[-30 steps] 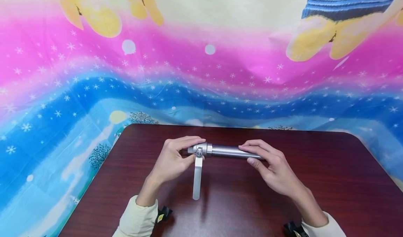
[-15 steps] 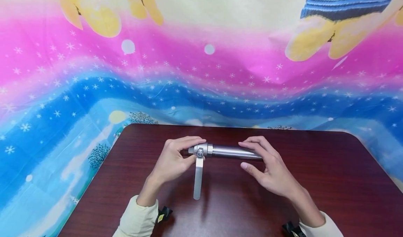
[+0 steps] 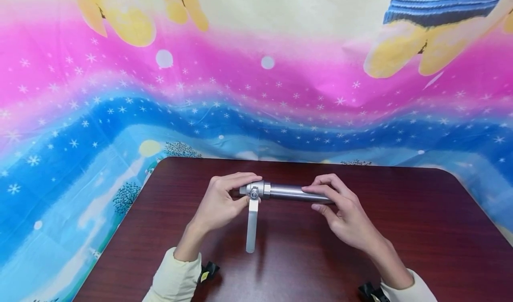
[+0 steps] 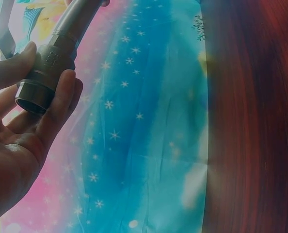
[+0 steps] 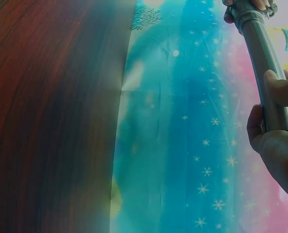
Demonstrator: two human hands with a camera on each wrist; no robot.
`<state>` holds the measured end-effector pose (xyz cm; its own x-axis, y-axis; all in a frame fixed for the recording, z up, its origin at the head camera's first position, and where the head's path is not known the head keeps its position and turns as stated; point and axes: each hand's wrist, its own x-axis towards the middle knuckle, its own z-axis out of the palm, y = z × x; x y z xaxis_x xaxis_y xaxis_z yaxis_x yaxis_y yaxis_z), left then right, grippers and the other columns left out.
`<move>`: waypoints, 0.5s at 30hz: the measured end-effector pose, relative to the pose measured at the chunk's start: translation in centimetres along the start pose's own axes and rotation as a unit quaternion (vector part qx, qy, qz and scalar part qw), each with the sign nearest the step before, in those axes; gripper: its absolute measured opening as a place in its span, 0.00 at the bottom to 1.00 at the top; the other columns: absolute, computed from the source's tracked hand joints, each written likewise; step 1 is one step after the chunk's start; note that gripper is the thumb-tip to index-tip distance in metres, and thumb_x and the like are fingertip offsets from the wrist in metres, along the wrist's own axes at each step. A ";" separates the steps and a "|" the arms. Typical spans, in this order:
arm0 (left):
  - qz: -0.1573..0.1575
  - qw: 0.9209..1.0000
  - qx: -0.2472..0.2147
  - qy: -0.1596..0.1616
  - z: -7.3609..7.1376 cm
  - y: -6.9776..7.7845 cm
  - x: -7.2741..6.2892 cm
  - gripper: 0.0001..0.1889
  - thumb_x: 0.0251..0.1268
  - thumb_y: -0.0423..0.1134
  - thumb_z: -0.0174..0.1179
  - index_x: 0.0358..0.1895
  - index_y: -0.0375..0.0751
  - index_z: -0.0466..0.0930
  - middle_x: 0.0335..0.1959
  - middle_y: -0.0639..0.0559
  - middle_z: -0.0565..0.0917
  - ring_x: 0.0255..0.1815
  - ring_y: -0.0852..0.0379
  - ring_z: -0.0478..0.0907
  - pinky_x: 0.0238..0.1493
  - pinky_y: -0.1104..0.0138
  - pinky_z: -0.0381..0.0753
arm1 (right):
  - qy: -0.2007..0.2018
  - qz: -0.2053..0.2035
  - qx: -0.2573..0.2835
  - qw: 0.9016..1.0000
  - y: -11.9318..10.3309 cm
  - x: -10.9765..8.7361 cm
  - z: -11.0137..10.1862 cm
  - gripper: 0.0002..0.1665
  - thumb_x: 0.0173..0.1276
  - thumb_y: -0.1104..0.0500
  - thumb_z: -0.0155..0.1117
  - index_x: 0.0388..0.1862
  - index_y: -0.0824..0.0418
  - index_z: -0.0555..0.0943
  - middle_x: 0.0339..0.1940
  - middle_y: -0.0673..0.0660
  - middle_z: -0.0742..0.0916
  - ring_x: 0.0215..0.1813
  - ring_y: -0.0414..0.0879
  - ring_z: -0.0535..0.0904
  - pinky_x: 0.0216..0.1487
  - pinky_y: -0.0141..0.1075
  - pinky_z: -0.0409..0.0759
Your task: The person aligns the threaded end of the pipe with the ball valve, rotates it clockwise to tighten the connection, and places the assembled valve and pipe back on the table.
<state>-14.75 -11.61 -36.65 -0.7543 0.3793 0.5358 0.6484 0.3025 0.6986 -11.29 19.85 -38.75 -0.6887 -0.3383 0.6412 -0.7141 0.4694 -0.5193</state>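
A steel ball valve (image 3: 255,189) is joined to a straight metal pipe (image 3: 286,192) that runs rightward from it, both held level above the table. My left hand (image 3: 220,204) grips the valve body between thumb and fingers. The flat lever handle (image 3: 251,228) points toward me. In the left wrist view the valve's open threaded end (image 4: 33,98) faces down between the fingers. My right hand (image 3: 346,210) holds the pipe near its far end, thumb (image 5: 276,83) on one side and fingers on the other; its palm hides the pipe's end in the head view.
A dark red wooden table (image 3: 280,271) with rounded corners lies beneath both hands. Behind it hangs a colourful cloth (image 3: 256,92) with snowflakes and cartoon figures. Each cuff has a black strap mount, such as the left mount (image 3: 209,271).
My right hand's thumb and fingers spread off the pipe half a second ago and have closed back on it now. The left hand and the valve stay almost in place.
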 end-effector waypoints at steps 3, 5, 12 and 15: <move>-0.001 1.000 -0.003 0.000 0.0 0.0 0.0 0.27 0.54 0.18 0.68 0.58 0.42 0.91 0.56 0.46 0.92 0.54 0.53 0.89 0.38 0.70 0.87 | 0.000 0.000 -0.003 1.000 -0.1 0.0 -0.1 0.35 0.58 0.79 0.76 0.61 0.54 0.88 0.56 0.52 0.83 0.55 0.38 0.77 0.49 0.26 0.74; -0.002 1.000 -0.003 -0.001 0.0 -0.1 0.0 0.27 0.54 0.18 0.68 0.58 0.42 0.91 0.56 0.46 0.92 0.53 0.53 0.89 0.38 0.70 0.87 | -0.002 0.001 -0.004 1.000 -0.2 0.0 -0.2 0.34 0.58 0.79 0.76 0.62 0.55 0.88 0.57 0.53 0.83 0.56 0.39 0.78 0.51 0.25 0.74; 0.002 1.000 0.003 0.002 0.0 0.0 0.0 0.27 0.54 0.18 0.68 0.58 0.42 0.92 0.56 0.46 0.92 0.53 0.54 0.89 0.37 0.71 0.87 | -0.012 0.018 -0.008 1.000 -0.3 0.0 -0.3 0.34 0.60 0.77 0.76 0.63 0.54 0.88 0.58 0.51 0.84 0.58 0.38 0.79 0.56 0.22 0.74; 0.004 1.000 0.004 0.002 0.0 0.0 0.0 0.27 0.53 0.18 0.68 0.57 0.42 0.92 0.56 0.46 0.92 0.54 0.53 0.89 0.38 0.71 0.87 | -0.013 0.018 -0.012 1.000 -0.3 0.0 -0.3 0.34 0.61 0.77 0.76 0.64 0.55 0.88 0.59 0.51 0.84 0.58 0.38 0.79 0.56 0.22 0.74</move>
<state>-14.73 -11.61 -36.61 -0.7494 0.3777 0.5439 0.6554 0.3066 0.6902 -11.03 19.93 -38.38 -0.7169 -0.3427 0.6071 -0.6861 0.5015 -0.5271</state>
